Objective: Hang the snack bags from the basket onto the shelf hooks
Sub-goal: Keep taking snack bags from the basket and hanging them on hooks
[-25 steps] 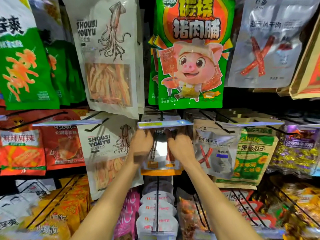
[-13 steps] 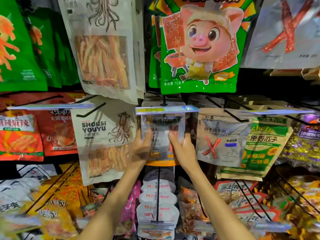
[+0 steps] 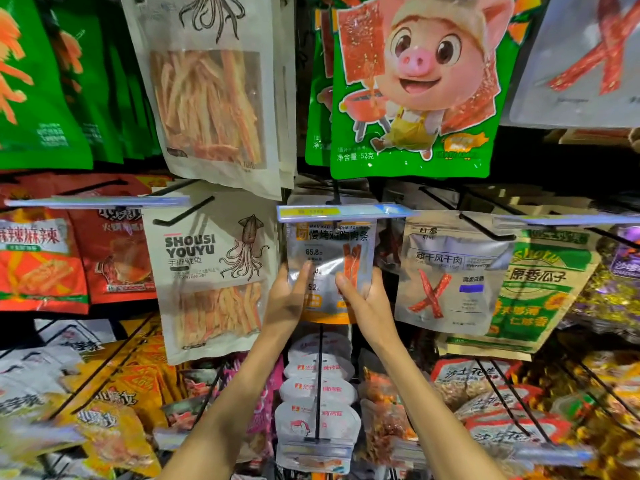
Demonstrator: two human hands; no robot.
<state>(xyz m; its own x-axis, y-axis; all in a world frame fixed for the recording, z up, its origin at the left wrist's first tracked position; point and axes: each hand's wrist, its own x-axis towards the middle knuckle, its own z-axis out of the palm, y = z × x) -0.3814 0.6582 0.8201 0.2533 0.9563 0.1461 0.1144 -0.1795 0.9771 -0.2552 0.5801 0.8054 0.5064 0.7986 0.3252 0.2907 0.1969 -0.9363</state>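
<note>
Head view: silver snack bag (image 3: 329, 251), judged light, pliable and slick, is gripped at its lower sides by left hand (image 3: 285, 301) and right hand (image 3: 369, 303), below the price label (image 3: 341, 212).

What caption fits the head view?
Left hand and right hand grip a silver bag under a price tag, beside the squid bag.

The silvery plastic snack bag (image 3: 329, 261) has an orange bottom band, orange-red strips and dark lettering. The glossy green pouch (image 3: 415, 98) shows a pink cartoon pig in yellow overalls. The cream matte pouch (image 3: 207, 261) bears a black line-drawn squid, the pale grey foil pouch (image 3: 446, 289) crossed red sticks.
</note>
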